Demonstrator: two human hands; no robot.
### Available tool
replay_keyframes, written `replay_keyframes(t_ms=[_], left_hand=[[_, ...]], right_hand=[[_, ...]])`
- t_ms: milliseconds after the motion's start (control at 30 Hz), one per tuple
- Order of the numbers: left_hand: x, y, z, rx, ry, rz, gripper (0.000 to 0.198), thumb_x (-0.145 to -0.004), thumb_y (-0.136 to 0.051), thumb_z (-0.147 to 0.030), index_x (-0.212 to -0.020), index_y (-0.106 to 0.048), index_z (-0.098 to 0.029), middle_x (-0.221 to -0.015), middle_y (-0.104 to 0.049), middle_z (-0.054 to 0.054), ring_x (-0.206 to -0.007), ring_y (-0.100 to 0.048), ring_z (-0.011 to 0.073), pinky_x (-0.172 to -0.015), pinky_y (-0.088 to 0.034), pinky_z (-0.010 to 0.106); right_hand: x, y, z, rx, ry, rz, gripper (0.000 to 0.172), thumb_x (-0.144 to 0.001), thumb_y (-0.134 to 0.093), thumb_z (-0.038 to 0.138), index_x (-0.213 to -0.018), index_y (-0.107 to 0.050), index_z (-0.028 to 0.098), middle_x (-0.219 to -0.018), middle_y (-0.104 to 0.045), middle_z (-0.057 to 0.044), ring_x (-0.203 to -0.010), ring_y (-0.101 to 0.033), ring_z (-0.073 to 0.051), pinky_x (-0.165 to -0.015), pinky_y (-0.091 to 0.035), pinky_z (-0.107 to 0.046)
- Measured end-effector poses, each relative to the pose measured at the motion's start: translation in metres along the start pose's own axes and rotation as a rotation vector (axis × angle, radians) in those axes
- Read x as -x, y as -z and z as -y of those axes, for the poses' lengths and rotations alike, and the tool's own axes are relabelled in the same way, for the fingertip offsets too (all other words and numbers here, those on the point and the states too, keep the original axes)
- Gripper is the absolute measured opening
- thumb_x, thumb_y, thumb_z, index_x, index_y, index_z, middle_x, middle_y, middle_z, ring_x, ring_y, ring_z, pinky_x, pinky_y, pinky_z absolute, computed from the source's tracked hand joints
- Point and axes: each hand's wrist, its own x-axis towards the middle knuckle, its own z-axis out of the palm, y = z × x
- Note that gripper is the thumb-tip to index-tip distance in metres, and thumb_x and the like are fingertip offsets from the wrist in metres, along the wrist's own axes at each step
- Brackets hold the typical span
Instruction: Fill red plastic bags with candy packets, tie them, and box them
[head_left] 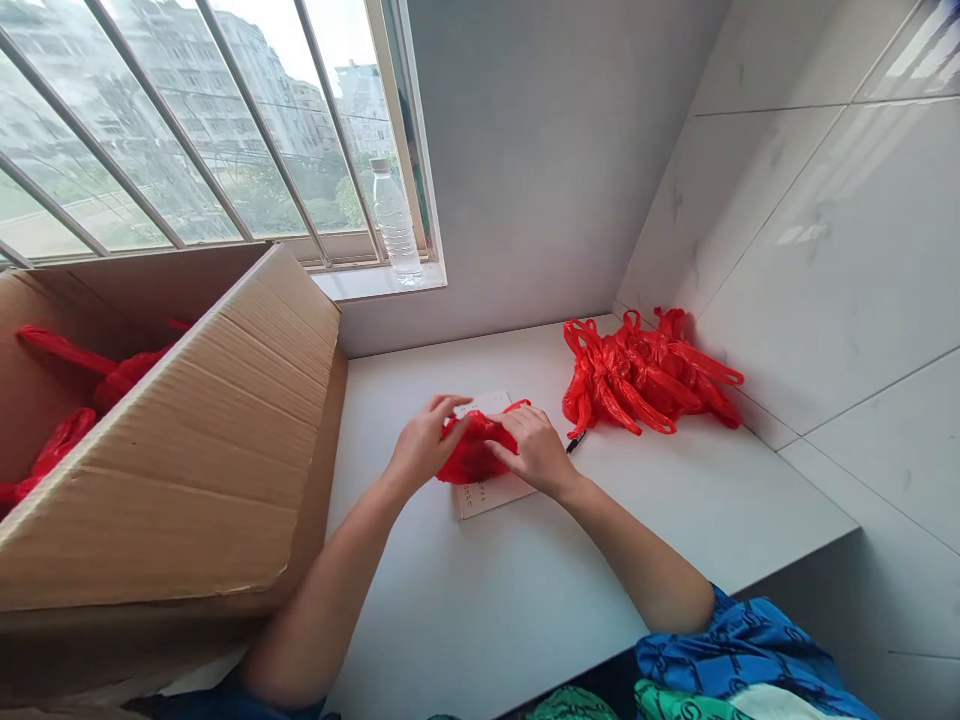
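Observation:
A crumpled red plastic bag lies on a white card or notebook with printed marks in the middle of the white counter. My left hand grips the bag's left side with curled fingers. My right hand pinches its right side. Both hands rest close together over the card. A dark pen tip pokes out just right of my right hand.
A heap of knotted red plastic bags lies at the back right against the tiled wall. A large open cardboard box with more red bags fills the left. A clear water bottle stands on the windowsill.

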Motion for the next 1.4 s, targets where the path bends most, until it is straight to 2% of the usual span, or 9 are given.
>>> replay_keyframes(t_ms=[67, 100, 133, 167, 233, 333, 433, 567, 1400], left_hand=[[0.005, -0.008, 0.0, -0.227, -0.064, 0.199, 0.03, -0.096, -0.045, -0.036, -0.112, -0.07, -0.029, -0.104, -0.071, 0.004, -0.089, -0.066, 0.0212, -0.074, -0.05, 0.032], [0.008, -0.01, 0.001, -0.313, -0.087, 0.22, 0.03, -0.098, -0.044, -0.036, -0.109, -0.071, -0.029, -0.099, -0.072, 0.004, -0.089, -0.066, 0.0222, -0.076, -0.05, 0.034], [0.012, -0.013, 0.001, -0.385, -0.101, 0.189, 0.031, -0.099, -0.043, -0.037, -0.106, -0.072, -0.028, -0.098, -0.072, 0.004, -0.091, -0.065, 0.0235, -0.079, -0.05, 0.037], [0.015, -0.015, 0.001, -0.439, -0.11, 0.127, 0.033, -0.099, -0.041, -0.037, -0.103, -0.073, -0.027, -0.103, -0.072, 0.005, -0.096, -0.064, 0.0247, -0.084, -0.049, 0.04], [0.021, -0.022, 0.003, -0.494, -0.129, 0.015, 0.034, -0.1, -0.039, -0.034, -0.108, -0.072, -0.026, -0.121, -0.068, 0.007, -0.11, -0.061, 0.0262, -0.094, -0.047, 0.043], [0.03, -0.041, 0.011, -0.499, -0.168, 0.049, 0.043, -0.099, -0.037, -0.025, -0.137, -0.056, -0.02, -0.143, -0.056, 0.01, -0.13, -0.053, 0.0255, -0.107, -0.042, 0.044], [0.042, -0.063, 0.026, -0.526, -0.163, 0.09, 0.053, -0.099, -0.034, -0.024, -0.151, -0.039, -0.013, -0.154, -0.045, 0.011, -0.142, -0.041, 0.0253, -0.117, -0.033, 0.045], [0.053, -0.079, 0.041, -0.56, -0.15, 0.041, 0.056, -0.1, -0.03, -0.025, -0.153, -0.035, -0.009, -0.157, -0.038, 0.012, -0.147, -0.034, 0.0262, -0.121, -0.029, 0.047], [0.054, -0.082, 0.047, -0.468, -0.103, 0.072, 0.056, -0.1, -0.03, -0.026, -0.153, -0.035, -0.011, -0.159, -0.036, 0.011, -0.149, -0.031, 0.0259, -0.121, -0.03, 0.049]], right_hand=[[0.001, 0.002, -0.004, 0.046, -0.017, 0.005, 0.022, -0.098, -0.056, 0.035, -0.103, -0.071, 0.02, -0.089, -0.075, -0.005, -0.091, -0.067, -0.021, -0.11, -0.035, -0.046], [0.002, 0.003, -0.005, 0.064, -0.032, -0.014, 0.022, -0.099, -0.054, 0.035, -0.098, -0.071, 0.021, -0.084, -0.075, -0.004, -0.087, -0.067, -0.019, -0.113, -0.032, -0.047], [0.002, 0.005, -0.005, 0.078, -0.042, -0.035, 0.024, -0.1, -0.052, 0.035, -0.097, -0.071, 0.021, -0.084, -0.075, -0.004, -0.087, -0.067, -0.019, -0.114, -0.031, -0.046], [0.002, 0.004, -0.004, 0.088, -0.045, -0.045, 0.025, -0.1, -0.051, 0.036, -0.1, -0.071, 0.021, -0.089, -0.075, -0.005, -0.092, -0.066, -0.019, -0.114, -0.032, -0.045], [0.005, -0.002, 0.0, 0.097, -0.04, -0.02, 0.032, -0.101, -0.048, 0.039, -0.116, -0.067, 0.019, -0.113, -0.072, -0.009, -0.109, -0.063, -0.021, -0.113, -0.036, -0.042], [0.015, -0.023, 0.009, 0.137, -0.079, 0.12, 0.055, -0.103, -0.041, 0.046, -0.143, -0.05, 0.01, -0.148, -0.051, -0.016, -0.138, -0.045, -0.026, -0.116, -0.035, -0.044], [0.027, -0.044, 0.012, 0.19, -0.133, 0.248, 0.065, -0.104, -0.032, 0.049, -0.152, -0.036, 0.006, -0.158, -0.036, -0.017, -0.148, -0.03, -0.028, -0.121, -0.026, -0.048], [0.032, -0.054, 0.008, 0.204, -0.133, 0.293, 0.069, -0.104, -0.028, 0.053, -0.154, -0.032, 0.005, -0.161, -0.029, -0.016, -0.151, -0.025, -0.027, -0.124, -0.02, -0.048], [0.034, -0.06, 0.003, 0.14, -0.164, 0.321, 0.072, -0.103, -0.021, 0.057, -0.154, -0.033, 0.007, -0.161, -0.032, -0.012, -0.15, -0.026, -0.026, -0.125, -0.019, -0.047]])
